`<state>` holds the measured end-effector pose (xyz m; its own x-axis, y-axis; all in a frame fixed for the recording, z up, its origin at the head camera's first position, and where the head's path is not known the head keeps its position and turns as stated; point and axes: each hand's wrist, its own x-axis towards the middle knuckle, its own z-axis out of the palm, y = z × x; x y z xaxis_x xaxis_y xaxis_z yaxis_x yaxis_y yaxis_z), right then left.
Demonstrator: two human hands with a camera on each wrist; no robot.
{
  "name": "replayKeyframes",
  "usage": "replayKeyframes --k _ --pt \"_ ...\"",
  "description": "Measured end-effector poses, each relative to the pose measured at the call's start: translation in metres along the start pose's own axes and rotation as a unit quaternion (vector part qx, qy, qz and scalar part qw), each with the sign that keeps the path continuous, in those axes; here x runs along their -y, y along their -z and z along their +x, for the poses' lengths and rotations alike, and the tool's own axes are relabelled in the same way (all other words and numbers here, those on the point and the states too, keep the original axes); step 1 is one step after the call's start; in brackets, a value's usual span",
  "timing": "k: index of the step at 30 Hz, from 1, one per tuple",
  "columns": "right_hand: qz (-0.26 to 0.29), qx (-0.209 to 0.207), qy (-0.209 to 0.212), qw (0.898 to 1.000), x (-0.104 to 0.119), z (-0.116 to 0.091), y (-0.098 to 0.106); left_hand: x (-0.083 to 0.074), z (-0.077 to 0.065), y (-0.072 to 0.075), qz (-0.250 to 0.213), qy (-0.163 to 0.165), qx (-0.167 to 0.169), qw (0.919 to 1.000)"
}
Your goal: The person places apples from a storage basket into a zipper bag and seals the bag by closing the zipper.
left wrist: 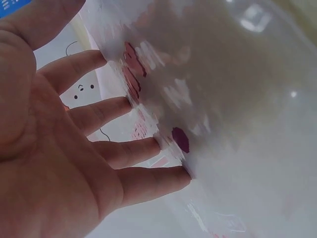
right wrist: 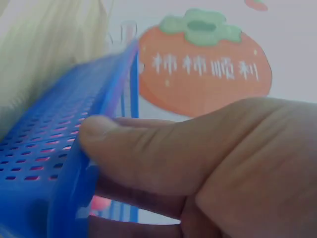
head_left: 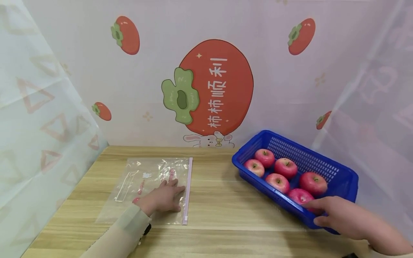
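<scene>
A clear zip bag (head_left: 111, 206) with printed pictures and a pale pink slider strip (head_left: 189, 179) lies flat at the left. On top of it my left hand (head_left: 162, 197) rests with spread, straight fingers; in the left wrist view the fingertips (left wrist: 181, 174) touch the plastic. At the right stands a blue plastic basket (head_left: 353, 179) holding several red apples (head_left: 313, 184). My right hand (head_left: 345, 216) grips its near rim at the right end. In the right wrist view the thumb (right wrist: 116, 136) lies outside the wall and the other fingers reach inside, partly hidden.
Both things rest on a wooden table (head_left: 219, 200). A white backdrop with a large printed persimmon (head_left: 229, 93) rises behind it. Patterned sheets hang along the left side (head_left: 42, 118) and the right side (head_left: 380, 118).
</scene>
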<state>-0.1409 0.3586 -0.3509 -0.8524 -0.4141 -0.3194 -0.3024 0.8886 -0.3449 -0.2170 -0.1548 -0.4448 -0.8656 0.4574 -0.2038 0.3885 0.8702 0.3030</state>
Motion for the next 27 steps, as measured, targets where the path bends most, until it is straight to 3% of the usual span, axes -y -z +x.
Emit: replayKeyframes --k 3,7,14,21,27 --pt "0.0 -0.02 0.019 1.0 0.016 0.006 -0.008 0.001 0.001 -0.002 -0.004 0.003 -0.001 1.0" --pt "0.024 -0.022 0.081 0.996 0.035 0.008 -0.018 0.001 0.001 -0.003 -0.014 0.01 -0.001 0.9998" --pt "-0.002 0.001 0.171 0.985 0.021 -0.004 -0.008 -0.001 0.0 -0.002 -0.023 0.019 -0.003 0.9996" --pt "-0.008 0.004 0.115 0.993 0.021 0.003 -0.011 -0.002 0.001 -0.002 -0.015 0.016 -0.003 0.9998" --pt "-0.015 0.002 0.136 0.991 0.029 0.008 -0.012 -0.002 0.0 -0.001 -0.018 0.03 0.0 0.9994"
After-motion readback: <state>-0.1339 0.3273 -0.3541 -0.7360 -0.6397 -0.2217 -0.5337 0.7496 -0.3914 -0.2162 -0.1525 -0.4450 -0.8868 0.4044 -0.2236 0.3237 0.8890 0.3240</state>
